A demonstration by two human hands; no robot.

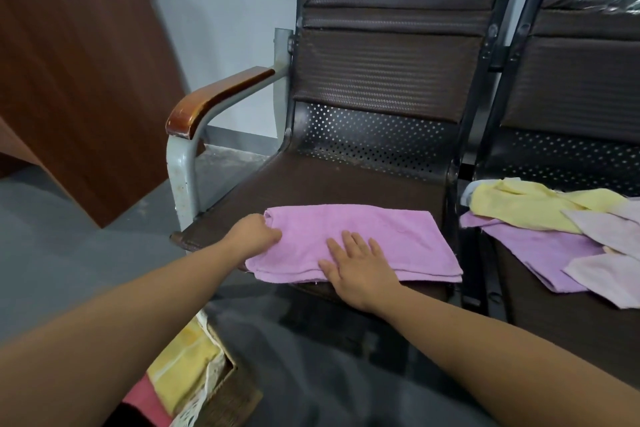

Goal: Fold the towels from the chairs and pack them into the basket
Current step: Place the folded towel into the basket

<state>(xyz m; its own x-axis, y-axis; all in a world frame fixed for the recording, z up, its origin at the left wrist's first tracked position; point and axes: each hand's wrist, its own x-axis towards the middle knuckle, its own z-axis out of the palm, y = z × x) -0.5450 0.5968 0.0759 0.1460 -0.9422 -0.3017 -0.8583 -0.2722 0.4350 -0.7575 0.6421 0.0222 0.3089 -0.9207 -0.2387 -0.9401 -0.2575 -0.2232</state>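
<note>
Head view: purple towel (363, 236) lies part-folded along the front edge of the chair seat (311, 180). Left hand (254, 230) grips its left end; right hand (358, 262) presses flat, fingers straight. Best fold the end over squarely, edges matched.

We are seeing a folded pink-purple terry-cloth towel (381, 232) looking matt and nubby against a dark brown textured-weave chair seat (329, 180), while a perforated dark metal back panel (374, 135) is shining faintly, a grey painted metal armrest tube (181, 170) is showing chips, and a reddish varnished wooden armrest cap (214, 97) is gleaming glossy.
</note>
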